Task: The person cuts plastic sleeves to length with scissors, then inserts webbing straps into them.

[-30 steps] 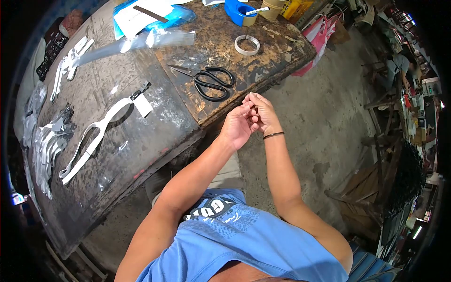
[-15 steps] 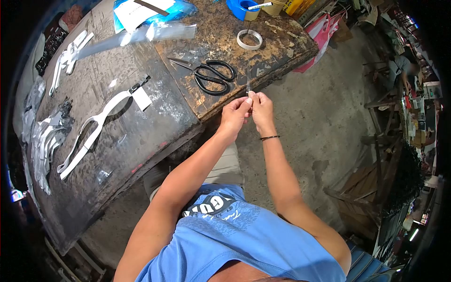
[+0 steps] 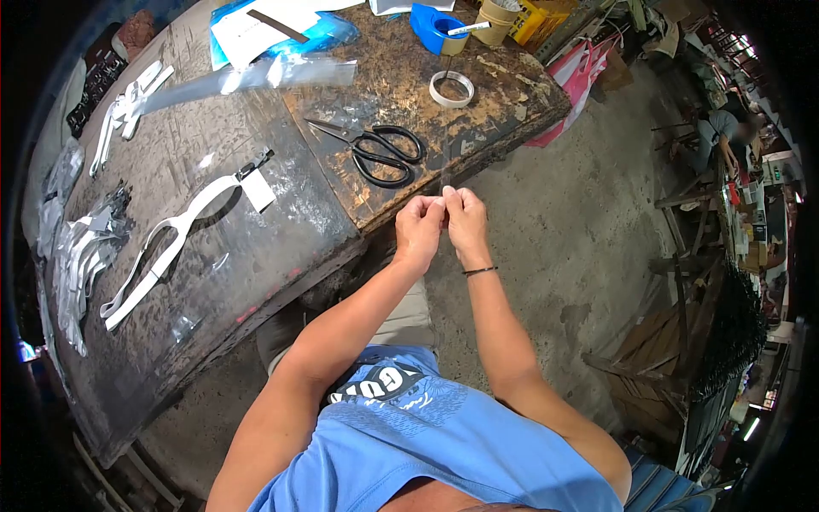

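Note:
My left hand [image 3: 419,229] and my right hand [image 3: 466,224] meet just off the table's front edge, both with fingers pinched together. A thin, clear strip seems to run up from the fingertips toward the roll of tape [image 3: 451,89]; what each hand pinches is too small to name. Black-handled scissors [image 3: 386,155] lie on the brown board just behind my hands, blades pointing left. Farther left, a white strap [image 3: 177,224] with a black clip and a white tag rests on the dark tabletop.
White straps [image 3: 128,107] and bagged straps [image 3: 84,256] lie at the left. A long plastic sleeve [image 3: 256,77], blue packaging [image 3: 337,30] and a blue tape dispenser [image 3: 433,32] are at the back. A person [image 3: 721,132] is far right.
Both hands have moved slightly down and toward my body, still close together. The camera view has shifted a little.

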Demonstrator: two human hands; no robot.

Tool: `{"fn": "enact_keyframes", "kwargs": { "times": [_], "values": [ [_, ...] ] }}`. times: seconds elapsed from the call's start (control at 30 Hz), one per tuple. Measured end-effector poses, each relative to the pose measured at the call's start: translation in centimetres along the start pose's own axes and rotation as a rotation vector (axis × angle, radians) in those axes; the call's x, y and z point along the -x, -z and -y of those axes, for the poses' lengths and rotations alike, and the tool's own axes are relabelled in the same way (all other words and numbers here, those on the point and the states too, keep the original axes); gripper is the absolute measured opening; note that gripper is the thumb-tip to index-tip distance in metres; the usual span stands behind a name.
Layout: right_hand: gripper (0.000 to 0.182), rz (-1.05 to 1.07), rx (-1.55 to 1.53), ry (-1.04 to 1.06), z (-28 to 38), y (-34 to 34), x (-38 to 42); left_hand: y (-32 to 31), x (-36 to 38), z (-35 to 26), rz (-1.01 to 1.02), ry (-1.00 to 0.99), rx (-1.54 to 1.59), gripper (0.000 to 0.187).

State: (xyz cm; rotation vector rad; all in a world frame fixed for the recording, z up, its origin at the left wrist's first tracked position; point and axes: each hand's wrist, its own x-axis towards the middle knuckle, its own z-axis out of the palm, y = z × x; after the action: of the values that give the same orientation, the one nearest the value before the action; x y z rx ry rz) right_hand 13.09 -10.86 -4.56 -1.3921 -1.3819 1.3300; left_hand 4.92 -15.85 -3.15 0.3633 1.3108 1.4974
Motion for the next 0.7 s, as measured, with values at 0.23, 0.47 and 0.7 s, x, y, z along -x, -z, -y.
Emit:
{"fn": "enact_keyframes", "kwargs": {
  "times": [0.23, 0.47, 0.7],
  "values": [
    [0.034, 0.029, -0.042, -0.015, -1.4, 0.3, 4.0, 2.5, 2.7, 1.5, 0.068, -0.078, -0.156, 0.018],
    [0.034, 0.066, -0.02, -0.023, -2.9, 0.9, 8.6, 5.1, 6.6, 2.5, 0.132, -0.071, -0.242, 0.017],
    [0.027, 0.126, -0.181, -0.08, -2.3, 1.8, 9.7, 6.6, 7.1, 5.1, 0.112, -0.06, -0.24, 0.015]
  ]
}}
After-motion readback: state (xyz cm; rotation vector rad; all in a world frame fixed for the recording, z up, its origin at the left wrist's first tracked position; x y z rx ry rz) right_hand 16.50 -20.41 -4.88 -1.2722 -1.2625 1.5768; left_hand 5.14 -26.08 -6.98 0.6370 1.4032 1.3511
